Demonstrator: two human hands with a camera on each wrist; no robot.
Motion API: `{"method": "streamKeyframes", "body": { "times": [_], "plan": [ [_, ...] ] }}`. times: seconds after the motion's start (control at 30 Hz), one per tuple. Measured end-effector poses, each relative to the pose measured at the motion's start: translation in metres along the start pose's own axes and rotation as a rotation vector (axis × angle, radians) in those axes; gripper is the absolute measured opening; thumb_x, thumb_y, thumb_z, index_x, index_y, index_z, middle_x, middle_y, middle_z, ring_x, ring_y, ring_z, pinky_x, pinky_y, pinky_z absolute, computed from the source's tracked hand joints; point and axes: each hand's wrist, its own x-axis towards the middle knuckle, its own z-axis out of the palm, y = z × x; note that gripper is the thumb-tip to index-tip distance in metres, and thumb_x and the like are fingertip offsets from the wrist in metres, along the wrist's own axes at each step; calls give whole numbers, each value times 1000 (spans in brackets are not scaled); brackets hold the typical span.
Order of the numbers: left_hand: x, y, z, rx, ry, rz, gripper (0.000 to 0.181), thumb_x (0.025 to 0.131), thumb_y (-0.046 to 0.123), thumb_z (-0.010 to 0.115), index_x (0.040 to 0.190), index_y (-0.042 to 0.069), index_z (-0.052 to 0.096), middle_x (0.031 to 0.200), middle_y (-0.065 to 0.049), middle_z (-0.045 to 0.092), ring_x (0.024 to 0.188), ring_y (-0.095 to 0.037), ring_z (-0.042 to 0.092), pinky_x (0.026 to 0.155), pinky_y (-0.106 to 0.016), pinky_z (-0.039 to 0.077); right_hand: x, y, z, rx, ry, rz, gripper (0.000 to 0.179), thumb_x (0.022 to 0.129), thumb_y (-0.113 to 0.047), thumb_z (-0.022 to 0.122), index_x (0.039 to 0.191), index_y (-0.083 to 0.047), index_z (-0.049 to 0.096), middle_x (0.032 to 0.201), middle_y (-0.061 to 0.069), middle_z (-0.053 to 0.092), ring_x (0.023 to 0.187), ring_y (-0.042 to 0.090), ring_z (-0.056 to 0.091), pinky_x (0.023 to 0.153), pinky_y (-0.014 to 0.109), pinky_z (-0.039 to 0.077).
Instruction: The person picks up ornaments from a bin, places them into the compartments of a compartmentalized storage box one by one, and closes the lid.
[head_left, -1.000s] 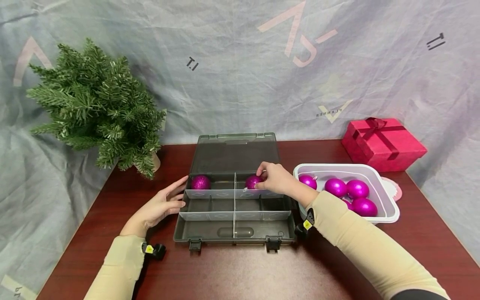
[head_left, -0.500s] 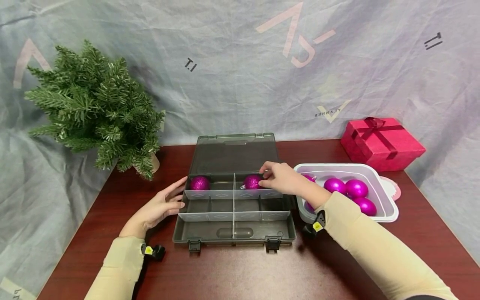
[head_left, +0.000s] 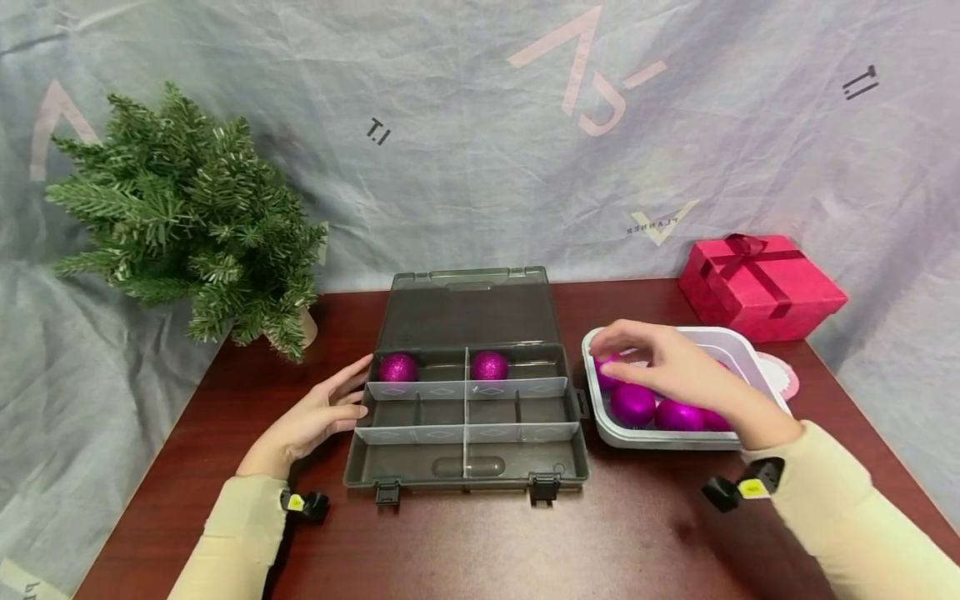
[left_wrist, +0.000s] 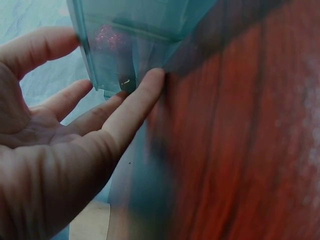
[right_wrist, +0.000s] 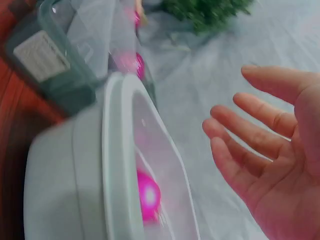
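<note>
A dark see-through divided box (head_left: 525,481) lies with its lid laid back on the table. Two glittery magenta ball ornaments (head_left: 490,366) sit in its back row, one in each half. My left hand (head_left: 318,419) rests its straight fingertips against the box's left side; the left wrist view shows thumb and fingers spread at the clear wall. Over the white tub (head_left: 637,442) hovers my right hand (head_left: 667,367), fingers loosely bent and holding nothing. Beneath it lie several smooth magenta ball ornaments (head_left: 633,405), partly hidden by the hand.
A small artificial pine tree (head_left: 187,217) stands at the back left. At the back right is a red gift box (head_left: 763,287) with a bow. Part of a pink and white round item (head_left: 780,377) shows behind the tub. A grey cloth (head_left: 450,192) hangs behind the table.
My right hand has let go of the glittery ornament in the box's back right compartment and moved right, over the tub. That ornament has rolled left to the divider. My left hand stays put.
</note>
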Motion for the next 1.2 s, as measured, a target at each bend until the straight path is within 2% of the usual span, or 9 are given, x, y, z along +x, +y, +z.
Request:
{"method": "streamKeyframes", "body": {
  "times": [0.13,0.27,0.47,0.57,0.67,0.8,0.97,1.1,1.2],
  "plan": [
    [0,1,0,6,0,-6,84,100,3,60,166,19,11,168,-21,7,150,-49,10,105,-44,42,-29,8,-23,-25,53,25,31,91,-11,79,120,-13,70,112,1,73,105,16,70,84,22,53],
    [-2,1,0,15,4,-6,84,100,3,60,166,19,11,168,-22,7,150,-49,9,104,-43,43,-54,24,-40,4,79,29,38,88,-2,79,123,-10,68,112,8,72,102,15,69,84,19,53],
    [-3,1,0,27,0,3,83,101,3,59,166,18,11,168,-23,6,150,-50,9,102,-40,45,-81,51,-59,37,3,82,39,90,-2,77,126,-3,65,115,14,70,102,18,71,80,23,56],
    [-3,1,1,20,-4,5,83,101,3,60,166,19,11,168,-23,6,150,-50,9,99,-34,47,-90,62,-66,52,-36,74,39,90,-1,76,127,-1,64,115,15,70,103,19,70,80,24,56],
    [-1,0,1,12,-9,7,84,100,4,60,166,20,11,168,-23,6,150,-49,9,96,-28,48,-98,70,-70,41,-38,55,40,88,3,77,126,1,65,114,14,71,102,18,70,80,23,56],
    [-1,0,1,-1,-13,17,84,100,3,61,166,19,11,167,-24,5,150,-50,8,94,-27,49,-103,73,-69,-86,-8,55,43,80,1,85,120,-4,68,107,8,73,96,13,71,78,21,55],
    [-1,-1,-1,-4,-17,27,84,101,3,60,166,19,11,167,-24,6,150,-50,10,95,-28,50,-101,73,-64,-377,4,47,47,68,-11,96,109,-14,73,98,-8,70,87,9,65,71,25,55],
    [0,-2,-1,-3,-20,30,83,101,2,59,166,19,11,167,-24,7,149,-49,11,95,-29,50,-96,71,-60,-539,-28,16,47,62,-11,98,103,-14,74,93,-11,66,78,10,57,67,29,52],
    [0,-2,-1,-6,-18,27,83,100,1,59,166,19,11,167,-23,8,149,-48,12,95,-29,50,-93,70,-56,-625,-70,10,45,61,-11,98,100,-14,75,90,-11,66,76,12,57,74,38,48]
  ]
}}
